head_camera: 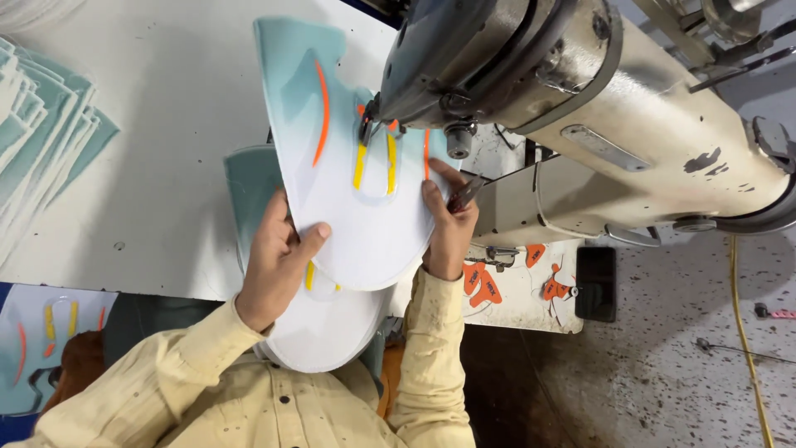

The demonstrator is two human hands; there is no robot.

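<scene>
The sewing machine (580, 108), big and cream-coloured with chipped paint, fills the upper right of the white worktable (166, 166), and everything else is placed off it. Right under its needle end lies the top shoe-upper panel (348, 191), a flat white-to-teal piece with orange and yellow stripes, its far end reaching up past the machine head. The left hand (274, 265) sits on the panel's near-left edge, on the side away from the machine: thumb pressed on top, fingers curled underneath, so it is pinching the panel. The right hand (448, 232) is on the panel's other edge, just below the machine's needle end, fingers laid flat along the fabric and closed around small snips (464, 195) held against the palm. Beneath the top panel, on the person's side of the machine, a second matching panel (323, 323) pokes out towards the pale yellow sleeves. Far left of the machine, at the table's edge, a stack of teal cut pieces (41, 133) is fanned out. Below the machine's body, orange trim pieces (485, 286) lie on the table's near edge.
</scene>
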